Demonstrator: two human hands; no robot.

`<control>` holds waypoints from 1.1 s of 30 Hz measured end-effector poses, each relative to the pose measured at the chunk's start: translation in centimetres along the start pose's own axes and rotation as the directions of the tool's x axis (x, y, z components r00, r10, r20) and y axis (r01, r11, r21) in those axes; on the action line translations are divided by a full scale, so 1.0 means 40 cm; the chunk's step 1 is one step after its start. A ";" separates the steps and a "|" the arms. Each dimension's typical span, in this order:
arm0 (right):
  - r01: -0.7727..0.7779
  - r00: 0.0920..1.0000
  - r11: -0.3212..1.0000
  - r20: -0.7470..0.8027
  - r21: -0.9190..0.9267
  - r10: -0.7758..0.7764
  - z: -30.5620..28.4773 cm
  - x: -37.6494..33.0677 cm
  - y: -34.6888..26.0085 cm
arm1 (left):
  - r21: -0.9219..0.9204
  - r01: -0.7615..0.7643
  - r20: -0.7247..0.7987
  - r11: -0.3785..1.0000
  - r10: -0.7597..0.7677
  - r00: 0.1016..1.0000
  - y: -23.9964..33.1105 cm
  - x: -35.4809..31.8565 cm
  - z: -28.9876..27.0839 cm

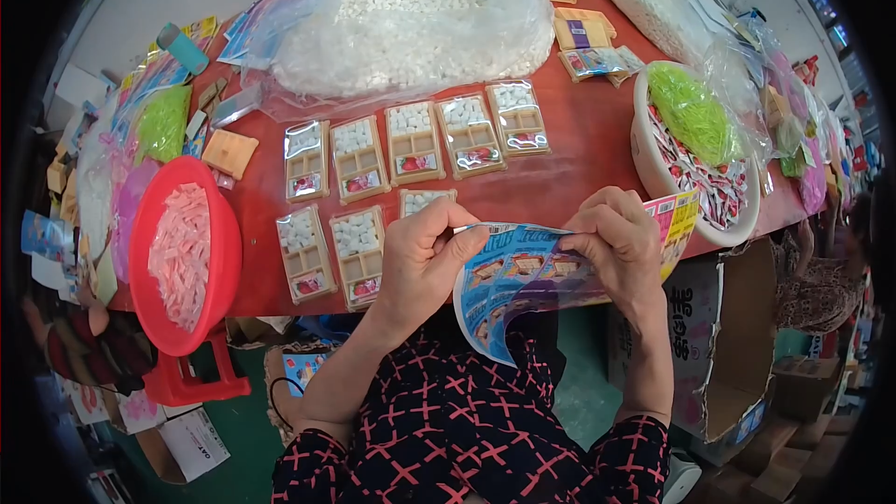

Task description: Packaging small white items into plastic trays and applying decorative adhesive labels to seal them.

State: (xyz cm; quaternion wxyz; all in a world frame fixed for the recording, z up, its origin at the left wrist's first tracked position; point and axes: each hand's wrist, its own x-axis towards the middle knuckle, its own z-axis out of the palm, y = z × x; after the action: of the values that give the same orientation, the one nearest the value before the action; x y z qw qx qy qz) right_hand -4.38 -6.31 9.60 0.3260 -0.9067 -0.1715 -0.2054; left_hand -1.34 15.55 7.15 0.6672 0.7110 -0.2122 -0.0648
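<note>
Over the near edge of the red table, I hold a blue printed plastic bag (pixel 509 303) by its upper edge. My left hand (pixel 418 257) pinches one top corner between thumb and fingers. At the other end of that edge, my right hand (pixel 616 243) is closed on it too. The bag's lower part hangs and curls above my lap. A pink and yellow printed part (pixel 674 229) shows behind my right hand; whether it joins the bag, I cannot tell. Several compartmented beige trays (pixel 415 142) with small white pieces and red-printed sachets lie beyond my hands; my left hand partly hides one.
An open clear plastic bag (pixel 303 51) of white pieces lies at the back. A red basin (pixel 231 252) of pink wrapped sticks stands left, above a red stool (pixel 219 392). At right are a white basin (pixel 642 135) with sachets and green strands, and a cardboard box (pixel 744 336) below.
</note>
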 end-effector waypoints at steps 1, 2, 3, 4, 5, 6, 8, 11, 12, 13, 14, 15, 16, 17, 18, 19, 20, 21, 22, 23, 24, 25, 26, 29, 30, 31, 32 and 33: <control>0.001 1.000 1.000 0.002 0.002 -0.001 0.002 0.004 -0.007 | 0.001 0.001 -0.002 1.000 -0.001 1.000 -0.006 0.000 0.001; -0.046 0.998 0.998 0.034 0.034 0.045 0.000 0.008 -0.018 | 0.081 -0.095 -0.060 0.992 0.100 0.993 -0.017 0.002 0.005; -0.097 0.993 0.993 0.066 0.063 0.093 0.000 0.009 -0.023 | 0.164 -0.184 -0.104 0.969 0.203 0.974 -0.025 0.006 0.011; -0.103 0.993 0.993 0.064 0.061 0.099 0.002 0.009 -0.023 | 0.162 -0.183 -0.099 0.970 0.200 0.975 -0.005 0.015 0.023; -0.093 0.994 0.993 0.058 0.068 0.089 0.003 0.010 -0.021 | 0.498 -0.270 -0.137 0.824 0.382 0.914 0.031 0.026 0.040; -0.076 0.996 0.994 0.053 0.076 0.072 -0.001 0.013 -0.022 | 0.775 -0.280 -0.110 0.566 0.557 0.823 0.056 0.032 0.050; -0.082 0.996 0.995 0.046 0.054 0.080 -0.010 0.014 -0.025 | 0.762 -0.349 -0.003 0.546 0.541 0.841 0.048 0.031 0.043; -0.137 0.991 0.990 0.003 0.022 0.137 -0.038 0.009 -0.033 | 0.730 -0.397 0.078 0.556 0.509 0.857 0.030 0.035 0.023; -0.199 0.979 0.980 -0.035 0.013 0.199 -0.050 -0.001 -0.034 | 0.670 -0.379 0.073 0.638 0.452 0.889 0.030 0.031 0.016; -0.204 0.978 0.979 -0.038 0.013 0.204 -0.054 -0.009 -0.028 | 0.607 -0.353 0.073 0.712 0.393 0.917 0.030 0.027 0.011; -0.146 0.989 0.989 -0.022 -0.008 0.146 -0.054 -0.017 -0.018 | 0.578 -0.347 0.092 0.738 0.364 0.927 0.029 0.028 0.009; -0.090 0.996 0.995 -0.007 -0.030 0.090 -0.050 -0.023 -0.009 | 0.575 -0.351 0.099 0.739 0.363 0.927 0.030 0.028 0.013; -0.087 0.996 0.995 0.016 -0.044 0.088 -0.046 -0.024 -0.004 | 0.689 -0.331 0.058 0.645 0.406 0.912 0.036 0.028 0.021; -0.093 0.996 0.995 0.012 -0.045 0.094 -0.043 -0.026 -0.003 | 0.788 -0.296 0.024 0.540 0.453 0.891 0.044 0.029 0.029; -0.101 0.995 0.993 0.013 -0.053 0.102 -0.038 -0.027 0.003 | 0.784 -0.303 0.033 0.541 0.452 0.891 0.066 0.032 0.051; -0.102 0.995 0.993 0.016 -0.056 0.103 -0.036 -0.026 0.002 | 0.848 -0.246 0.002 0.469 0.462 0.887 0.107 0.031 0.080; -0.105 0.994 0.993 0.014 -0.056 0.106 -0.037 -0.024 -0.002 | 0.901 -0.184 -0.028 0.393 0.475 0.879 0.128 0.031 0.100; -0.080 0.995 0.996 0.052 -0.038 0.082 -0.040 -0.018 -0.012 | 0.902 -0.181 -0.031 0.391 0.477 0.878 0.119 0.030 0.108; -0.057 0.994 0.998 0.089 -0.019 0.058 -0.043 -0.014 -0.020 | 0.897 -0.268 0.084 0.350 0.460 0.884 0.097 0.032 0.114; -0.054 0.995 0.998 0.089 -0.019 0.055 -0.046 -0.013 -0.026 | 0.881 -0.355 0.199 0.312 0.437 0.877 0.082 0.032 0.118; -0.038 0.999 0.997 -0.002 -0.063 0.038 -0.047 -0.014 -0.025 | 0.853 -0.355 0.199 0.383 0.390 0.899 0.075 0.035 0.111; -0.026 0.996 0.994 -0.092 -0.107 0.016 -0.049 -0.015 -0.023 | 0.851 -0.360 0.203 0.383 0.392 0.897 0.072 0.037 0.100; -0.026 0.996 0.990 -0.093 -0.136 0.014 -0.061 -0.020 -0.013 | 0.830 -0.345 0.189 0.437 0.361 0.913 0.069 0.039 0.088; -0.083 0.996 0.991 0.023 -0.104 0.086 -0.066 -0.044 0.006 | 0.793 -0.341 0.208 0.505 0.302 0.930 0.073 0.041 0.098; -0.104 0.994 0.993 0.014 -0.057 0.105 -0.066 -0.039 0.005 | 0.788 -0.340 0.154 0.512 0.371 0.916 0.081 0.049 0.120; -0.109 0.994 0.992 0.013 -0.057 0.109 -0.066 -0.038 0.004 | 0.784 -0.340 0.099 0.519 0.437 0.894 0.085 0.053 0.135; -0.086 0.996 0.995 0.017 -0.056 0.087 -0.067 -0.037 0.001 | 0.783 -0.342 0.102 0.519 0.435 0.894 0.079 0.053 0.141; -0.060 0.998 0.997 0.023 -0.053 0.061 -0.067 -0.032 0.000 | 0.731 -0.399 0.164 0.553 0.426 0.890 0.066 0.055 0.145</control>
State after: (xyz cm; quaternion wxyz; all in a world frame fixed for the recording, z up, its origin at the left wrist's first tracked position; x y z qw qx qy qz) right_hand -6.18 -8.30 10.84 0.3059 -0.9222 -0.1425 -0.1889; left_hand -2.11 9.29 9.57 0.3146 0.8518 -0.3693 0.1977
